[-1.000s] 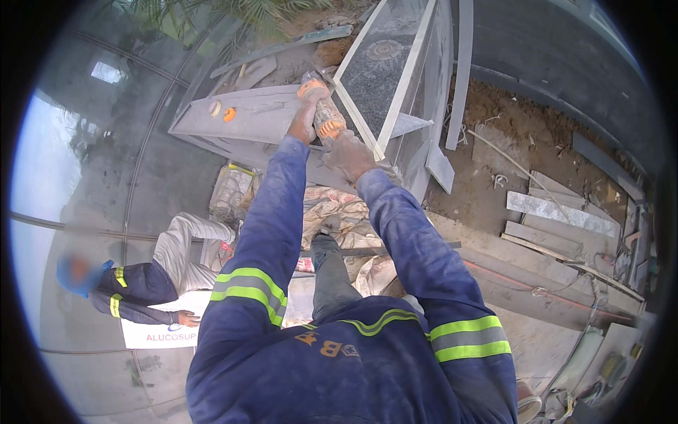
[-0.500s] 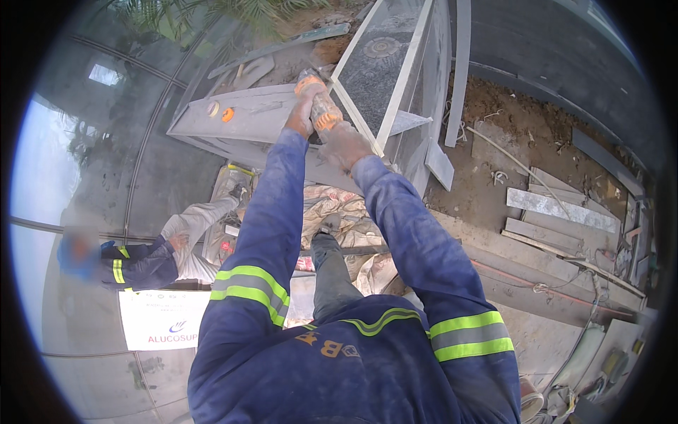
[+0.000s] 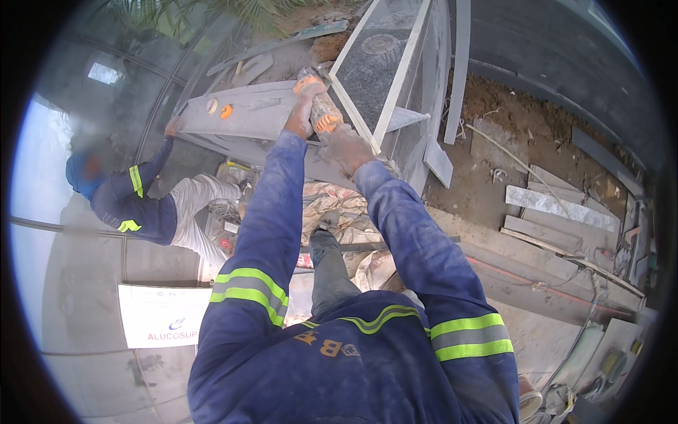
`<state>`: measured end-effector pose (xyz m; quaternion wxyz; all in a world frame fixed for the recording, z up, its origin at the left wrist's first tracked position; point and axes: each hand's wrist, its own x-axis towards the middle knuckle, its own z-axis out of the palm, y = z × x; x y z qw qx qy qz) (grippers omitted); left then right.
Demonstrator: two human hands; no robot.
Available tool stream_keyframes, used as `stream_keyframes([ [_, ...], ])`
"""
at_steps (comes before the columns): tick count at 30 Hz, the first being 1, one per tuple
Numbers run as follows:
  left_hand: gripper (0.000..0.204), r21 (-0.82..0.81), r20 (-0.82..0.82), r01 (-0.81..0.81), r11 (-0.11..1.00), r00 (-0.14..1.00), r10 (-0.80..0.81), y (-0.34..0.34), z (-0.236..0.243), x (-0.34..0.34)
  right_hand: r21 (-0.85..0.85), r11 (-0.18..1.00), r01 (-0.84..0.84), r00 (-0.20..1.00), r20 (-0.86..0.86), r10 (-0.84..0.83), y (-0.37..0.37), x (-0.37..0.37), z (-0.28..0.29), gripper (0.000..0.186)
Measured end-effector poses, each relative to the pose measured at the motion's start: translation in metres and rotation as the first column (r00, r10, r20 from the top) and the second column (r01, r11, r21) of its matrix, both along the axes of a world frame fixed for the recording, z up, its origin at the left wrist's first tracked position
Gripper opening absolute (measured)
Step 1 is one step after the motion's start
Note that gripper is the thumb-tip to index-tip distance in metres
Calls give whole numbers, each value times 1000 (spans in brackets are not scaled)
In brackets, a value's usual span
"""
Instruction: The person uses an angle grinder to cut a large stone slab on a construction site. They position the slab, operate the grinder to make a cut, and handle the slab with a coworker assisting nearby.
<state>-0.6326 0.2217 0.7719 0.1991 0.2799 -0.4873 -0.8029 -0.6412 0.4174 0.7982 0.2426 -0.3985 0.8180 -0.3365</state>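
Both my hands are closed around a dusty orange-and-grey angle grinder (image 3: 325, 115), held out at arm's length. My left hand (image 3: 300, 113) wraps its front part, while my right hand (image 3: 347, 148) grips the rear end. The grinder's head points away from me, beside the pale edge of a dark speckled stone panel (image 3: 387, 67); its disc cannot be made out. Left of the tool runs a grey stone ledge (image 3: 251, 106) bearing an orange round piece (image 3: 226, 112) and a pale roll (image 3: 212, 105).
At the left, a co-worker (image 3: 145, 201) leans with one hand on the ledge's far end, beside a dark glass wall (image 3: 53, 297). Crumpled sacks (image 3: 332, 198) lie around my foot. Stone offcuts (image 3: 558, 212) and a thin stick (image 3: 519, 166) lie on the dirt at right.
The co-worker has risen and moved toward the ledge, reaching one hand onto its end. My hands and the grinder stay in nearly the same place.
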Motion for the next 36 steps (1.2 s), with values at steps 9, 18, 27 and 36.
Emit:
stream_keyframes([
  [9, 27, -38, -2, 8, 999, 1000, -8, -1, -3, -2, -54, 998, 31, 999, -15, -32, -10, -5, -12, 62],
  [18, 25, -49, -65, 35, 998, 997, -38, -49, -36, -5, 28, 999, -40, 998, 49, 39, -13, -7, 12, 50],
  [27, 26, 38, -30, 24, 999, 999, -23, -14, -12, -10, 34, 999, -1, 999, 36, 0, -11, -11, -3, 60],
  [36, 33, 14, 62, 14, 1000, 998, -15, -4, -9, -5, -58, 998, 30, 999, 20, -29, -1, 2, -17, 65],
])
